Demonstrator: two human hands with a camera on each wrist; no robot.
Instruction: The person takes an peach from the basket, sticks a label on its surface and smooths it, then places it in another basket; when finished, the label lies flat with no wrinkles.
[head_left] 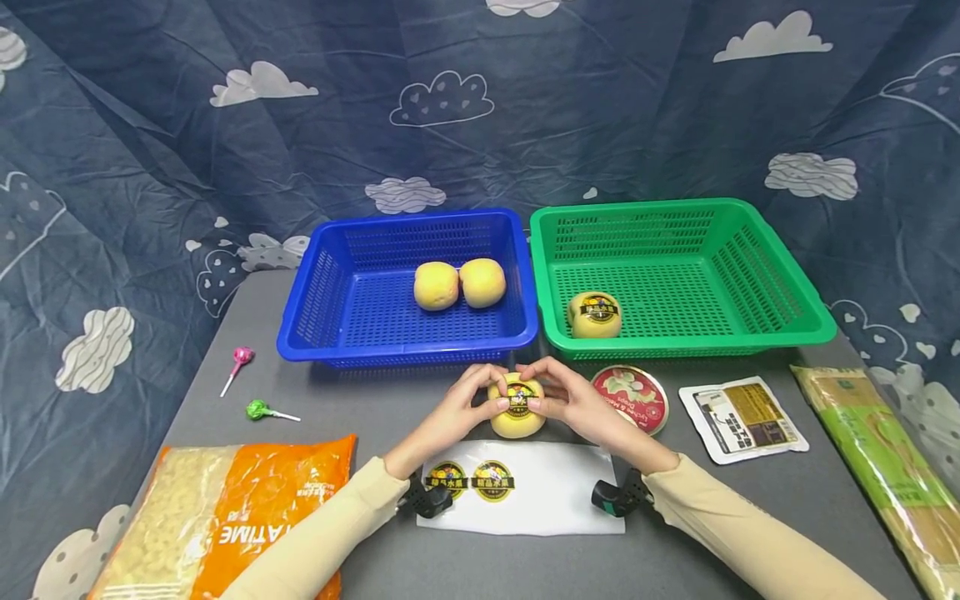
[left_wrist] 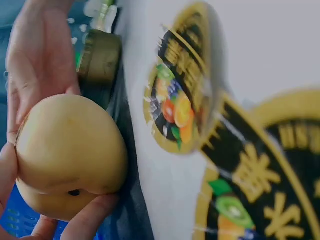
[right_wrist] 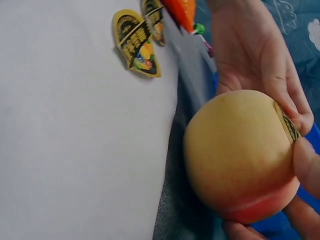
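Both hands grip one pale yellow peach (head_left: 517,423), which has a round black-and-gold fruit sticker (head_left: 519,398) on its upper face. My left hand (head_left: 472,398) holds its left side, thumb at the sticker's edge. From the other side my right hand (head_left: 564,398) holds it, that thumb also at the sticker. A red blush shows low on the peach (right_wrist: 240,155) in the right wrist view. Just below the hands lies a white backing sheet (head_left: 555,487) with two more stickers, one (head_left: 492,481) beside another (head_left: 447,479), the latter partly behind the left wrist strap.
Two plain peaches (head_left: 436,286) sit in the blue basket (head_left: 405,350). The green basket (head_left: 690,343) holds a stickered peach (head_left: 597,315). Around lie lollipops (head_left: 257,409), an orange bag (head_left: 262,500), a red round tin (head_left: 637,392), a white packet (head_left: 742,419) and a long green package (head_left: 877,458).
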